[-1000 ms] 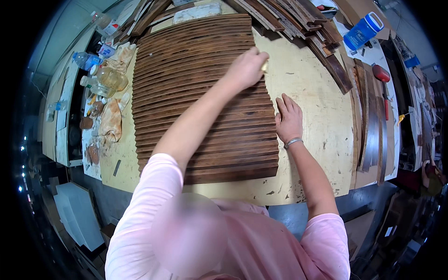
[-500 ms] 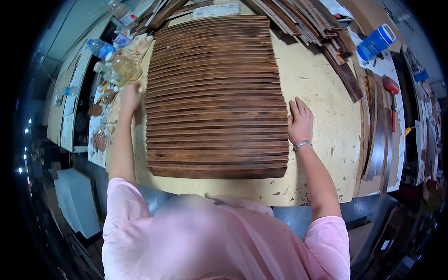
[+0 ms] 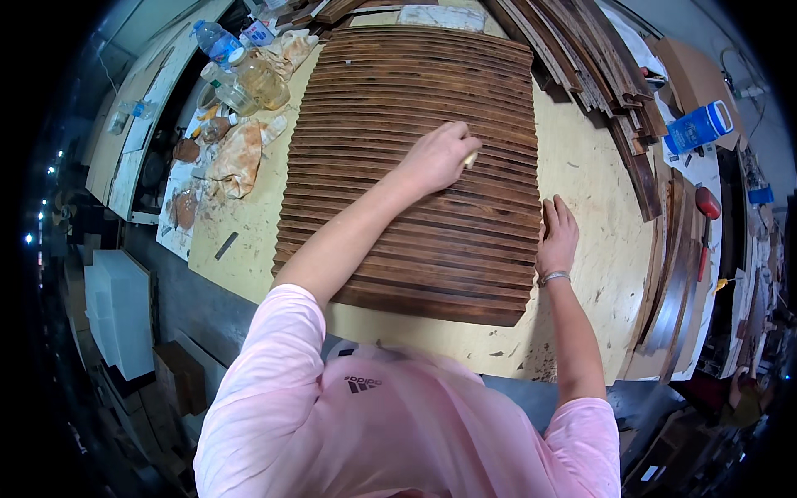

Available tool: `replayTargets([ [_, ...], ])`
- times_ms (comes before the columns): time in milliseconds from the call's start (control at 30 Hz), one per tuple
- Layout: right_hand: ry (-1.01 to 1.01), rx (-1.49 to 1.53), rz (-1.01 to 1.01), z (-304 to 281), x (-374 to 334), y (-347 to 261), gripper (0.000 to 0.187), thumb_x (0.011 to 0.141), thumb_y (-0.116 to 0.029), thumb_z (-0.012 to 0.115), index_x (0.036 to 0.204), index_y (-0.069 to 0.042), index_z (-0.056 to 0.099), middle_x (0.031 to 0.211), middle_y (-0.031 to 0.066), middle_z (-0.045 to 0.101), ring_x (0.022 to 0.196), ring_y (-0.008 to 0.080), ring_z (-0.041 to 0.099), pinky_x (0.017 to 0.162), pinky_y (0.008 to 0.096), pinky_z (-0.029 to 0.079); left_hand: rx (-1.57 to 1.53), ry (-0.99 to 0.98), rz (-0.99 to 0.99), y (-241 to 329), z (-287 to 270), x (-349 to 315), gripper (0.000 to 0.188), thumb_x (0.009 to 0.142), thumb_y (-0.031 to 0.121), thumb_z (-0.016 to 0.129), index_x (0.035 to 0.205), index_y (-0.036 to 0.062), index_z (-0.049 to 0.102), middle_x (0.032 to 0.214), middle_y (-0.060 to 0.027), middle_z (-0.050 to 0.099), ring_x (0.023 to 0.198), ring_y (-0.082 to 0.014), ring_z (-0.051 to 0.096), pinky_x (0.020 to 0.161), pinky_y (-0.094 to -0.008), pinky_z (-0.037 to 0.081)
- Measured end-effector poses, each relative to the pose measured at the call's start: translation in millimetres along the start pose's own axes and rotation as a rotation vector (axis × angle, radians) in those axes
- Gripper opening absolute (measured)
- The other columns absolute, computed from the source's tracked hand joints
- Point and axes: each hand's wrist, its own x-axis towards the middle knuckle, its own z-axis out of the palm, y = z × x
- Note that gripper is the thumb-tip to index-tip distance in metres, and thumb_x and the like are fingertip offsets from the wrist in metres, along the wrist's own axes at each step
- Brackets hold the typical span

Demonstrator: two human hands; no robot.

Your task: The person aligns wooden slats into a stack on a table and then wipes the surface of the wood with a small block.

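A slatted dark-brown wooden panel lies flat on the pale tabletop, its slats running crosswise. Reaching over it, my left hand is closed round a small pale yellow piece. Only one end of that piece shows at my fingers, so its kind cannot be told. The hand is on the slats, right of the panel's middle. Beside the panel's right edge, my right hand rests with fingers stretched forward and nothing in it.
Stained cloths and jars of yellowish liquid crowd the left side, near a water bottle. Stacked dark wood strips fill the far right. A blue jug and a red-headed tool lie along the right edge.
My left hand has moved from the jars and cloths on the left to the panel, now with the pale piece in it. My right hand stays by the panel's right edge. The view has shifted.
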Motion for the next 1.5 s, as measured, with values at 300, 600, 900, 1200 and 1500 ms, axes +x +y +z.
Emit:
replayTargets([
  [300, 0.009, -0.015, -0.024, 0.9, 1.1, -0.7, 0.048, 0.084, -0.007, 0.058, 0.133, -0.01, 0.056, 0.147, 0.0095, 0.047, 0.133, 0.0288, 0.043, 0.113, 0.044, 0.032, 0.293, 0.098, -0.405, -75.0, -78.9, -53.8, 0.03, 0.076, 0.002, 0.068, 0.106, 0.0053, 0.072, 0.102, -0.0135, 0.066, 0.097, -0.0326, 0.065, 0.087, -0.0414, 0.053],
  [600, 0.013, 0.001, -0.019, 0.6, -0.1, 0.5, 0.048, 0.083, -0.007, 0.058, 0.131, -0.009, 0.057, 0.146, 0.0104, 0.048, 0.133, 0.0293, 0.044, 0.113, 0.044, 0.033, 0.069, 0.107, -0.054, 44.4, 58.1, 59.9, 0.021, 0.075, 0.002, 0.063, 0.095, 0.0016, 0.07, 0.092, -0.0179, 0.062, 0.091, -0.0354, 0.064, 0.08, -0.0447, 0.054],
  [900, -0.005, -0.007, -0.008, -1.1, 0.5, 0.0, 0.048, 0.083, -0.007, 0.058, 0.131, -0.009, 0.057, 0.146, 0.0105, 0.047, 0.133, 0.029, 0.044, 0.113, 0.0434, 0.032, 0.089, 0.062, 0.024, 53.2, 69.7, 74.3, 0.016, 0.075, 0.002, 0.062, 0.09, 0.003, 0.069, 0.094, -0.0151, 0.059, 0.097, -0.0335, 0.06, 0.082, -0.0437, 0.053],
  [1200, -0.005, -0.004, -0.008, -0.8, 1.3, -2.3, 0.049, 0.084, -0.008, 0.058, 0.133, -0.01, 0.056, 0.147, 0.0085, 0.047, 0.133, 0.0288, 0.043, 0.113, 0.0422, 0.032, 0.224, 0.245, -0.453, -125.9, -86.4, -96.6, 0.028, 0.076, 0.001, 0.065, 0.102, 0.0075, 0.074, 0.098, -0.0164, 0.065, 0.094, -0.0345, 0.063, 0.084, -0.0429, 0.052],
  [1500, 0.021, 0.0, -0.036, 5.8, 0.1, 4.8, 0.057, 0.082, 0.004, 0.06, 0.136, -0.013, 0.054, 0.148, 0.0078, 0.047, 0.132, 0.0299, 0.045, 0.112, 0.0418, 0.035, 0.096, 0.313, -0.366, -110.0, -90.5, -109.4, 0.029, 0.079, -0.002, 0.062, 0.102, 0.0123, 0.073, 0.107, -0.0117, 0.067, 0.107, -0.0321, 0.06, 0.095, -0.0419, 0.049],
])
